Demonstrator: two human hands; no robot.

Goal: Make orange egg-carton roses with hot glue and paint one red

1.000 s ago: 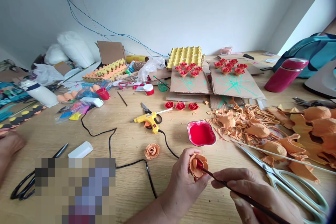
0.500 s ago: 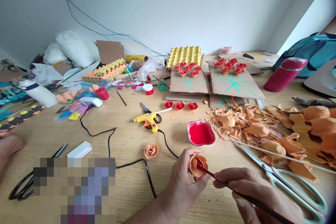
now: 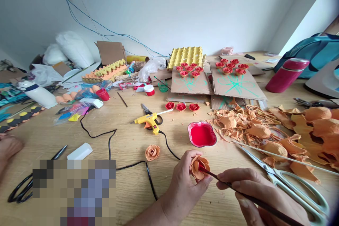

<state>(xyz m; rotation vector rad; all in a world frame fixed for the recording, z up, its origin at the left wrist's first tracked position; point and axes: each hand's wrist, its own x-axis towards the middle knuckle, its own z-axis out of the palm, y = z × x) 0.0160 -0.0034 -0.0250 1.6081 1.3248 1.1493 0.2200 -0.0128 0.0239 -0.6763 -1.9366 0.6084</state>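
Note:
My left hand [image 3: 186, 185] is closed around an orange paper flower [image 3: 195, 168] made of cupped petals. In my right hand [image 3: 261, 194] is a dark-handled paintbrush [image 3: 242, 192], its tip inside the flower, where the centre shows red. Just beyond the flower sits a scalloped dish [image 3: 202, 135] of red paint. An unpainted orange flower [image 3: 152, 152] lies to the left of my left hand. Several red flowers [image 3: 181, 106] stand in a short row behind the dish.
A yellow glue gun [image 3: 150, 122] rests over black scissors, its cord trailing toward my left hand. Pale-green scissors [image 3: 280, 176] and orange carton scraps [image 3: 238, 122] lie at right. Cardboard sheets [image 3: 238, 88] bear red flowers. Another person's hand [image 3: 9, 148] is at far left.
The red inside the flower's centre shows slightly more around the brush tip. Both hands keep nearly the same place, and the view has shifted very slightly.

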